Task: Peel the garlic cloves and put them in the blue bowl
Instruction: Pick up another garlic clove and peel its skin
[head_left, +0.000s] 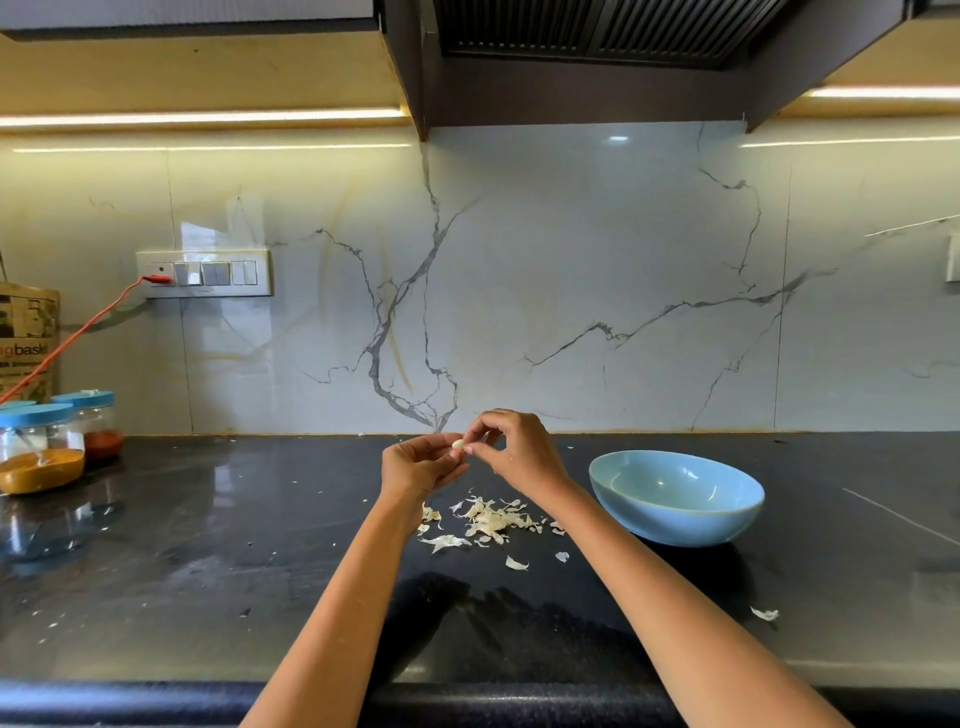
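Both hands are up over the middle of the tabletop (260, 545), and the clove (458, 445) sits pinched between them: the left hand (415, 467) curls its fingers round the lower end to steady it, while the right hand (511, 449) nips the top with thumb and forefinger, likely picking at the last skin. Held up there, the scraps can fall straight down, and the heap of peel (488, 519) lies right under the hands, at their 6 o'clock. The clove looks pale and mostly bare, so I judge this one close to done. The bowl (675, 512) waits at about 4 o'clock of the hands, near but apart from the peel, its mouth open on top; I can't tell what lies inside it. The path to it looks free, just a short swing right over bare tabletop. Jars (47, 449) stand well off at 9 o'clock, out of the way, and the tabletop's front edge runs at 6 o'clock, well clear of the heap.
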